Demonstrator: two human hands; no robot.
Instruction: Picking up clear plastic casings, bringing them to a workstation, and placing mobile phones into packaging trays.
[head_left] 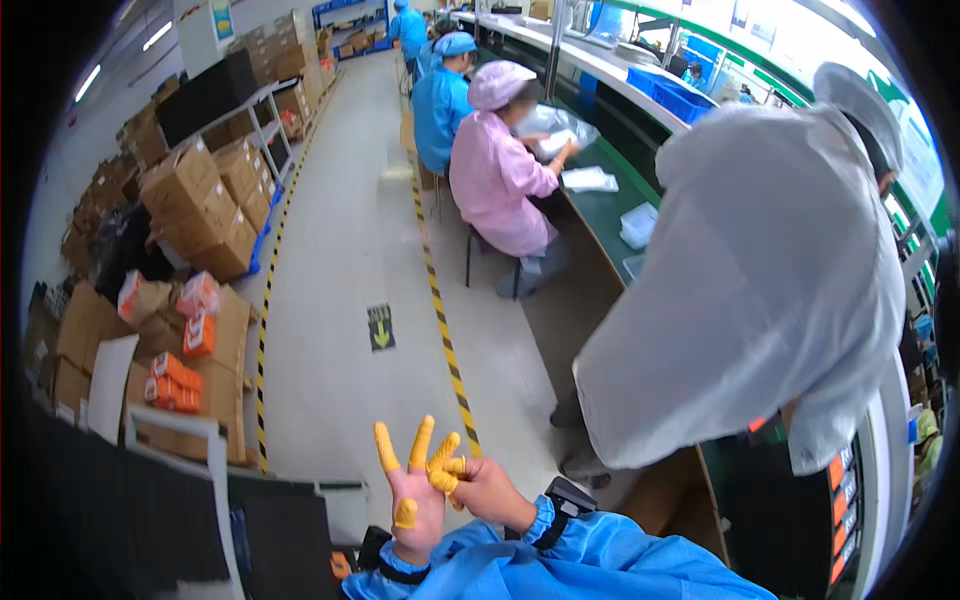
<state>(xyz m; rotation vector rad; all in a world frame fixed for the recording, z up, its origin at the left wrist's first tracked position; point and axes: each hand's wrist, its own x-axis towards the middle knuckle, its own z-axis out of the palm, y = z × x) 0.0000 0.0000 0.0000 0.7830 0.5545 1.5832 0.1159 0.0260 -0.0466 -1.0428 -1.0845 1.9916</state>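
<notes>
My left hand (418, 505) is raised with its palm towards me, its fingers spread and yellow ribbed finger cots on the fingertips and thumb. One of these finger cots (386, 447) covers the finger farthest left. From the right, my right hand (497, 497) reaches across, its fingers closed in a pinch around a yellow finger cot (443, 480) at the outer fingers of the left hand. Yellow also covers the right fingertips; where the two hands meet, the cots overlap and are hard to tell apart. Both my forearms wear blue sleeves with black straps at the wrists.
A person in white (740, 260) leans over the bench close on my right. Seated people in pink (500, 180) and blue work along a green-topped bench (610, 215). Stacked cartons (195, 200) and orange boxes (172, 385) stand left of the striped aisle (340, 260).
</notes>
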